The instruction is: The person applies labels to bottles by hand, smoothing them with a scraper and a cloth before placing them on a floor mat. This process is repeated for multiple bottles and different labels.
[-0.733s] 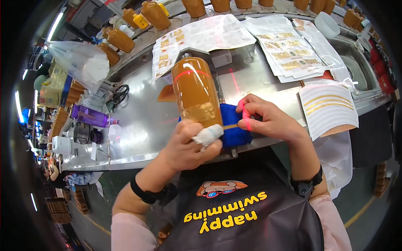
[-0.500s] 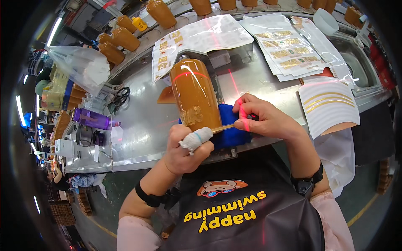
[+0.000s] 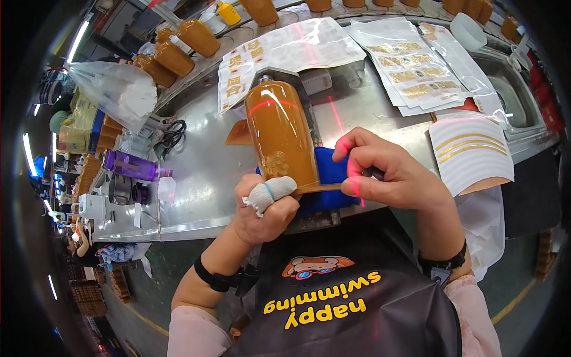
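A glossy brown bottle (image 3: 282,128) lies on its side with its base toward me and a raised emblem near that end. My left hand (image 3: 262,214) is closed at the base, a white cloth cover (image 3: 266,193) wrapped on one digit, which presses against the bottle's lower edge. From there a thin gold-brown strip (image 3: 321,188) runs out to the right. My right hand (image 3: 386,172) has the strip's free end at its thumb tip, with the index finger raised and bent. A blue cloth (image 3: 330,169) lies under the strip, beside the bottle.
On the metal table (image 3: 196,190) are sheets of gold labels (image 3: 416,68) and a white curved sheet with gold strips (image 3: 473,146) at the right. A purple bottle (image 3: 131,165) and black scissors (image 3: 173,134) lie left. More brown bottles (image 3: 196,37) stand behind; a sink (image 3: 517,95) is far right.
My right hand has shifted slightly right and down, and its index finger has lifted away from the thumb. More of the strip shows between my hands. The left hand stays at the bottle's base.
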Demonstrator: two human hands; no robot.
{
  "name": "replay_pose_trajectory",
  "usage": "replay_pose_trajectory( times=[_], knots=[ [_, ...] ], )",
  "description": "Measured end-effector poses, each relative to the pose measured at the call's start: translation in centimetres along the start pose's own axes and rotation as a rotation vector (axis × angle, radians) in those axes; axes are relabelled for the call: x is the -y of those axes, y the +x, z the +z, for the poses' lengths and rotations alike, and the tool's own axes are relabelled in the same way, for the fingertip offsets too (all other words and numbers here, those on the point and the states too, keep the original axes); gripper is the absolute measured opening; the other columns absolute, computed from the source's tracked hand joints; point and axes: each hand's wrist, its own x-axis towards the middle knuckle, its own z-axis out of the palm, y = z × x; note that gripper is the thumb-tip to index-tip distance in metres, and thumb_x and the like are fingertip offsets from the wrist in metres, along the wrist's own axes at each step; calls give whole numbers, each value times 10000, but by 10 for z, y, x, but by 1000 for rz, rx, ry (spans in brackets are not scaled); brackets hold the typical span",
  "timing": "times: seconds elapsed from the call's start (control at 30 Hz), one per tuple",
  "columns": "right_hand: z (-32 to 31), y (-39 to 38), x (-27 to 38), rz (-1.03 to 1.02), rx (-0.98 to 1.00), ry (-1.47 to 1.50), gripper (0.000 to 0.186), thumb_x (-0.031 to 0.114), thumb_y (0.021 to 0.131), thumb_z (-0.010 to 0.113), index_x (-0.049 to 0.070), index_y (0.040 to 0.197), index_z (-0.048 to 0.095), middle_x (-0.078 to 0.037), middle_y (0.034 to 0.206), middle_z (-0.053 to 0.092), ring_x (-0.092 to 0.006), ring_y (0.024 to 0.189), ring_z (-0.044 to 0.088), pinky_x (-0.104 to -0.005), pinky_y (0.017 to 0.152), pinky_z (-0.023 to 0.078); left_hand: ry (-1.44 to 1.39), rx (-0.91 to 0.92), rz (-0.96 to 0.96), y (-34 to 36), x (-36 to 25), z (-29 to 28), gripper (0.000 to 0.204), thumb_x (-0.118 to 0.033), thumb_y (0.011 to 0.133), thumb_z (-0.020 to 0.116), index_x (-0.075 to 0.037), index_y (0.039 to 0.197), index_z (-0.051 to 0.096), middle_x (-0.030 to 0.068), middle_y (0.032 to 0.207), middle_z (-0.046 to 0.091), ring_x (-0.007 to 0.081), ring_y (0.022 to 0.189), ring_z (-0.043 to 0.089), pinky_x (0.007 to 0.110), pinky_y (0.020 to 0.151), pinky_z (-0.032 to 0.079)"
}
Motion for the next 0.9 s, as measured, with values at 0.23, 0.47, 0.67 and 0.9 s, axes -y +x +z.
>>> replay_pose_trajectory(
  times=[0.23,0.47,0.67,0.9],
  knots=[
    [0,-1,-24,93,-45,-11,248,243,865,701,42,797,571,-55,1087,493,-120,924,443,-244,795,377,-21,-9,67,-13,4,1,376,-6,545,763,-189,811,570,31,1011,596,249,867,463,373,672,383],
    [5,4,-40,171,-39,2,225,220,858,710,19,869,609,-50,1093,498,-134,979,461,-264,860,381,16,72,158,-3,4,-3,287,-106,551,716,-221,803,641,-17,1068,596,207,933,447,323,700,409],
    [5,5,-42,152,-30,-24,226,228,864,715,27,870,613,-51,1087,500,-136,973,467,-258,851,389,17,167,254,23,3,-4,243,-126,614,720,-214,832,661,-18,1124,617,189,930,468,316,747,444],
    [11,12,-36,114,-31,-82,225,205,860,720,27,823,587,-68,1095,500,-146,965,478,-268,836,410,-69,103,40,-7,0,-6,263,-83,558,722,-172,790,638,47,1046,620,236,943,458,358,688,406]
  ],
)
